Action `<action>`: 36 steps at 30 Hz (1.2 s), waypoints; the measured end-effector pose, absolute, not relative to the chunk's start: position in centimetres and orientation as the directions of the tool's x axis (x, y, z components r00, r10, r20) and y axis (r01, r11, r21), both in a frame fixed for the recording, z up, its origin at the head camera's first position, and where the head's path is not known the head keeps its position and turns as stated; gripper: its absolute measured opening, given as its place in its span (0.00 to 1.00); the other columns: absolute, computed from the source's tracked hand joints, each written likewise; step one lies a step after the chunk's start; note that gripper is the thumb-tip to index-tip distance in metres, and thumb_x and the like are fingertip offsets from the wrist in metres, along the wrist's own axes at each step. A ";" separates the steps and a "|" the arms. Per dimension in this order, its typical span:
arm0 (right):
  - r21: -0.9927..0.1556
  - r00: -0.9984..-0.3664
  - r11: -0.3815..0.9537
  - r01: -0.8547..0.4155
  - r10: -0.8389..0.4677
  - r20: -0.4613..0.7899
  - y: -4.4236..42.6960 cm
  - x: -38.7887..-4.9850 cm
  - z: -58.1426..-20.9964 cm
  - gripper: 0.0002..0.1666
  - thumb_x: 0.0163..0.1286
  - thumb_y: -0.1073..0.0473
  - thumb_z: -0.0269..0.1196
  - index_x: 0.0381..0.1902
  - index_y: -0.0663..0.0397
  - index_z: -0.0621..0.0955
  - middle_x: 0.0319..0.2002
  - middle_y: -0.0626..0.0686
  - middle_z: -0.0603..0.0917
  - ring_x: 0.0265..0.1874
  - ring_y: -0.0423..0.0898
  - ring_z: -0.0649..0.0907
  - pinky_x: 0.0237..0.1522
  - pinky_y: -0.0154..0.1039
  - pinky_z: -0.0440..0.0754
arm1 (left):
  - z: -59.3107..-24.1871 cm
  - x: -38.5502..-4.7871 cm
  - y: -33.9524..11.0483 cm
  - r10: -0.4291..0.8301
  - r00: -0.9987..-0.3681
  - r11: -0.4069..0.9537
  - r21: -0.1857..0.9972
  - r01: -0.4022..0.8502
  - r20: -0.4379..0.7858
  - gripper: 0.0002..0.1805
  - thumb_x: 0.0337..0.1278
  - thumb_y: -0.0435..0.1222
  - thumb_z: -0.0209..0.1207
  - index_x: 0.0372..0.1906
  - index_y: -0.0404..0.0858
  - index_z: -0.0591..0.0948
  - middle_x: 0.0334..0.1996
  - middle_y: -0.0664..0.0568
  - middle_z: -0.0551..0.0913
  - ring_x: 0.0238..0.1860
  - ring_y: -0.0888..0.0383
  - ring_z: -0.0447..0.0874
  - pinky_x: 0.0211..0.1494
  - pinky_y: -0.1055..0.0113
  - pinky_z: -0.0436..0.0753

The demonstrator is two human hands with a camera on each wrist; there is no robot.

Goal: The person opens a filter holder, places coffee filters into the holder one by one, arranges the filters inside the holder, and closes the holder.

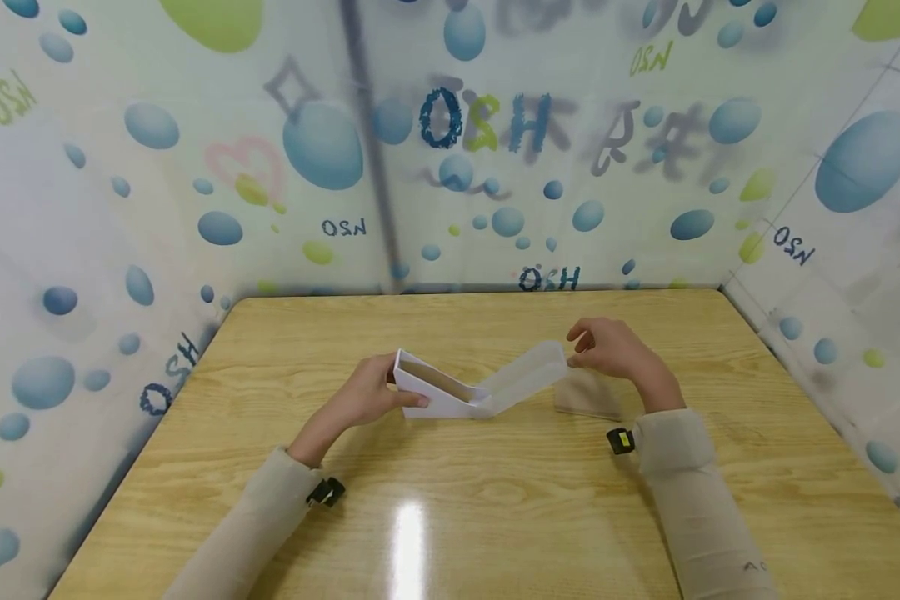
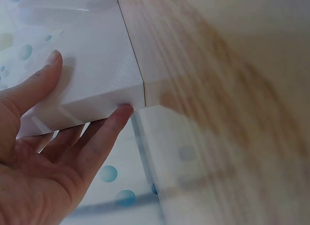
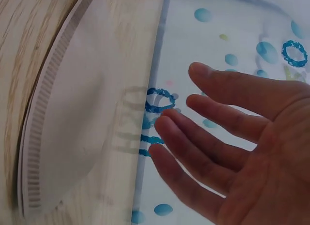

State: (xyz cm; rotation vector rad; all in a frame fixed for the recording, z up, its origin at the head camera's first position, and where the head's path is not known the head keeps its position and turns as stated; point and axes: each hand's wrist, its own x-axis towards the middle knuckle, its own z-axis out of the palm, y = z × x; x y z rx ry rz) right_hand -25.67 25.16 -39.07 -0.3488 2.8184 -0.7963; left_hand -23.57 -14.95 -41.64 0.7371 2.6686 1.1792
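1. Head view: the white box [image 1: 438, 406] stands on the table [image 1: 495, 517], near the middle, its open top sloping down to the right and a brownish inside showing.
2. A translucent lid [image 1: 528, 377] meets the box's low right end and leans up and away to the right, swung wide of the opening.
3. The left hand [image 1: 367, 392] grips the box at its tall left end. In the left wrist view, the thumb lies on a broad ribbed face while the other fingers reach along the narrow side.
4. The right hand [image 1: 611, 346] is beside the lid's raised end, fingertips very close to its edge; whether they touch, I cannot tell. In the right wrist view, its fingers are parted and gently bent, with nothing between them.
5. Below the right hand, partly behind the lid, a pale filter [image 1: 588, 394] lies on the table. Close up, it has a curved, crimped edge.
6. Pale sleeves [image 1: 690, 492] cover both forearms, with a small black camera [image 1: 621, 441] at each wrist.
7. Light glares off the near part of the wood.
8. Beyond the table, the wall [image 1: 495, 242] carries blue and green drops and lettering.
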 end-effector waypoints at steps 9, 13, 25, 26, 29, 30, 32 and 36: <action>-0.547 -0.918 0.835 -0.062 -0.263 -0.298 26.6 -25.8 -39.4 0.29 0.68 0.56 0.71 0.60 0.68 0.79 0.57 0.70 0.82 0.48 0.58 0.86 0.45 0.49 0.86 | -41.6 -23.7 -14.9 0.489 -0.869 0.574 0.722 0.385 0.074 0.20 0.54 0.41 0.76 0.50 0.40 0.84 0.43 0.48 0.89 0.44 0.54 0.88 0.45 0.60 0.84; -0.527 -0.909 0.849 -0.048 -0.256 -0.330 26.9 -25.8 -39.6 0.28 0.67 0.55 0.72 0.59 0.68 0.79 0.57 0.70 0.82 0.43 0.54 0.85 0.42 0.45 0.85 | -41.5 -23.7 -14.8 0.486 -0.871 0.575 0.722 0.384 0.076 0.20 0.54 0.41 0.77 0.50 0.40 0.84 0.43 0.47 0.89 0.44 0.53 0.88 0.46 0.60 0.84; -0.461 -0.903 0.887 -0.021 -0.215 -0.372 26.8 -25.5 -39.9 0.24 0.66 0.58 0.72 0.55 0.65 0.80 0.51 0.65 0.83 0.37 0.51 0.80 0.37 0.39 0.79 | -41.6 -23.7 -14.9 0.485 -0.871 0.570 0.728 0.380 0.074 0.21 0.55 0.41 0.76 0.51 0.40 0.84 0.44 0.48 0.89 0.44 0.54 0.88 0.46 0.60 0.84; -0.462 -0.903 0.887 -0.023 -0.217 -0.371 26.8 -25.5 -40.0 0.24 0.65 0.59 0.73 0.55 0.65 0.80 0.51 0.65 0.82 0.37 0.51 0.80 0.37 0.39 0.78 | -41.6 -23.6 -14.9 0.483 -0.872 0.572 0.729 0.377 0.072 0.21 0.54 0.41 0.76 0.51 0.40 0.84 0.44 0.48 0.89 0.44 0.54 0.88 0.46 0.60 0.84; -0.465 -0.904 0.885 -0.027 -0.220 -0.367 26.8 -25.6 -40.2 0.24 0.64 0.60 0.73 0.54 0.65 0.79 0.49 0.64 0.82 0.36 0.51 0.79 0.36 0.40 0.77 | -41.6 -23.6 -14.9 0.479 -0.875 0.577 0.727 0.372 0.068 0.21 0.54 0.41 0.77 0.51 0.40 0.84 0.44 0.48 0.89 0.44 0.53 0.88 0.46 0.60 0.84; -0.465 -0.905 0.885 -0.028 -0.219 -0.364 26.8 -25.6 -40.2 0.23 0.64 0.61 0.73 0.54 0.64 0.79 0.47 0.63 0.82 0.36 0.51 0.78 0.36 0.40 0.77 | -41.6 -23.6 -14.9 0.477 -0.876 0.579 0.726 0.370 0.066 0.21 0.54 0.41 0.77 0.51 0.40 0.84 0.44 0.48 0.89 0.44 0.53 0.88 0.46 0.60 0.83; -0.463 -0.909 0.886 -0.033 -0.219 -0.355 26.8 -25.6 -40.3 0.23 0.63 0.62 0.73 0.52 0.64 0.79 0.44 0.62 0.81 0.35 0.51 0.78 0.36 0.40 0.76 | -41.6 -23.6 -14.9 0.477 -0.877 0.580 0.726 0.370 0.065 0.21 0.54 0.41 0.77 0.51 0.40 0.84 0.44 0.48 0.89 0.44 0.53 0.88 0.46 0.60 0.83; -0.465 -0.913 0.885 -0.034 -0.216 -0.345 26.8 -25.7 -40.6 0.19 0.62 0.63 0.74 0.48 0.63 0.80 0.41 0.59 0.81 0.34 0.50 0.77 0.35 0.39 0.76 | -41.7 -23.6 -15.0 0.479 -0.875 0.578 0.726 0.373 0.068 0.21 0.54 0.42 0.77 0.50 0.40 0.84 0.44 0.48 0.89 0.44 0.53 0.88 0.45 0.60 0.83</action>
